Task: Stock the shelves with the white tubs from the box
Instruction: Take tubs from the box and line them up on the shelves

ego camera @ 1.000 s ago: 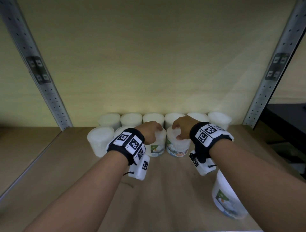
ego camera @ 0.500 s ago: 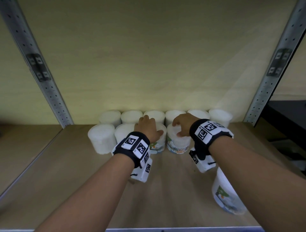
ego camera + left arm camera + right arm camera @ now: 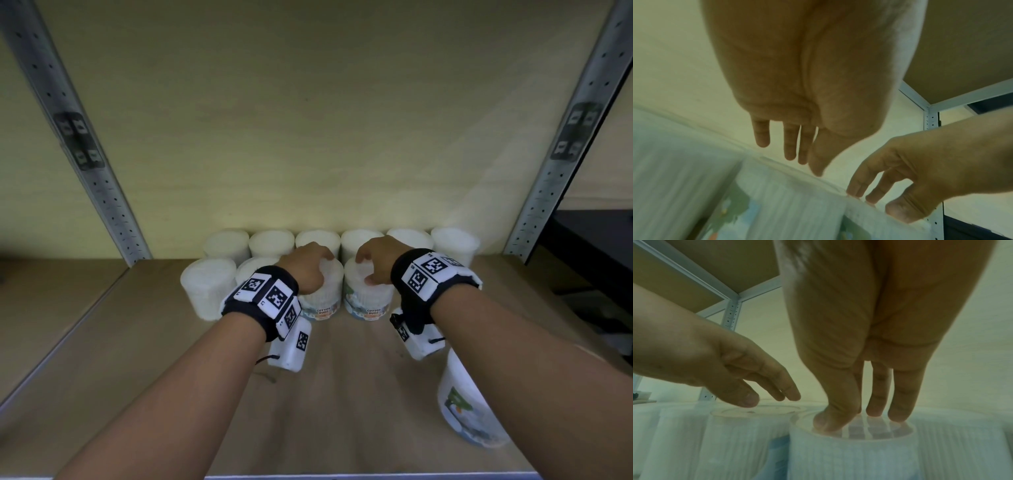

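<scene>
now, from the head view, left hand (image 3: 310, 270) and right hand (image 3: 376, 262) no longer pushing, just resting on two front-row tubs (image 3: 368, 294) on the shelf (image 3: 137, 342). left wrist: fingers straight, lifted clear. right wrist: fingertips (image 3: 898, 416) flat on the lid, gripping nothing; both tubs seemingly placed.

Stockroom or shop back-room, by the look of it. Boltless metal racking: grey perforated uprights (image 3: 102, 192) left and right (image 3: 561, 164), wooden shelf board (image 3: 102, 342) with a metal front edge, another board overhead seen in the wrist views (image 3: 701, 264). Plain pale yellow wall (image 3: 308, 120) behind. Retail goods lined up in rows at the back of the shelf: identical white tubs (image 3: 270, 242), front ones labelled "COTTON BUDS" (image 3: 368, 298), one more tub (image 3: 469, 407) apart near the front right. Dark furniture (image 3: 596, 253) past the right upright, too dim to identify.
</scene>
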`<state>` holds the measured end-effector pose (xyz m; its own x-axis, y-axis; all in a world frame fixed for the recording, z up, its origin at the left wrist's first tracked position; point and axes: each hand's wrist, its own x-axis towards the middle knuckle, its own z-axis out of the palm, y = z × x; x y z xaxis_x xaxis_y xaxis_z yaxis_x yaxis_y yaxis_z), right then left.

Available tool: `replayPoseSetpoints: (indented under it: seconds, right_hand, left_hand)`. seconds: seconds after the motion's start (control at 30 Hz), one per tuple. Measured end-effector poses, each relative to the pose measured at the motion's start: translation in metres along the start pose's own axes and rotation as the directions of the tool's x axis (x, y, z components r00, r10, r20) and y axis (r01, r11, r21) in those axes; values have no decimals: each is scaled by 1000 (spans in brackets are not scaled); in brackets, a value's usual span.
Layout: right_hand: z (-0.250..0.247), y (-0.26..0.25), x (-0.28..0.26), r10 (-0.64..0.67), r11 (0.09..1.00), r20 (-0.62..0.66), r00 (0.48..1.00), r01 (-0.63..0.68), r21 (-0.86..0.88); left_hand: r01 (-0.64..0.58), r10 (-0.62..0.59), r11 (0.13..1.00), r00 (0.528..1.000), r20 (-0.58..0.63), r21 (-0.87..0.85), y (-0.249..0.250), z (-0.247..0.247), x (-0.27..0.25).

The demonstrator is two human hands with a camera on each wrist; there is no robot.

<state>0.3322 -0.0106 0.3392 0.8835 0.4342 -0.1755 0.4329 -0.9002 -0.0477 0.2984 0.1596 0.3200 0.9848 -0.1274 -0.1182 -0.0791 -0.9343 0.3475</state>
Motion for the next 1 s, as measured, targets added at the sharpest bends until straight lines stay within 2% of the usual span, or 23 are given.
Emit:
replayPoseSetpoints:
  seconds: [0.13,0.23,0.63,1.0]
  right_hand:
    - [0,0,1,3,1000,14,1000,-3,3]
    - [1,0,1,3,1000,12,1000,-3,1]
    - [0,-1,1,9,1000,17,1000,-9,-20]
    - [-2,-3,2,24,999,54,998,-22,-31]
  left_hand:
    - [49,-46,999,993,-108,20,3,6,-1]
    - [55,-49,997,993,-104,55,3,9,-1]
    - [0,-6,999,994,-112,-50,-4,9,-3]
    - [-1,-3,999,994,-108,-43,-4,9,-3]
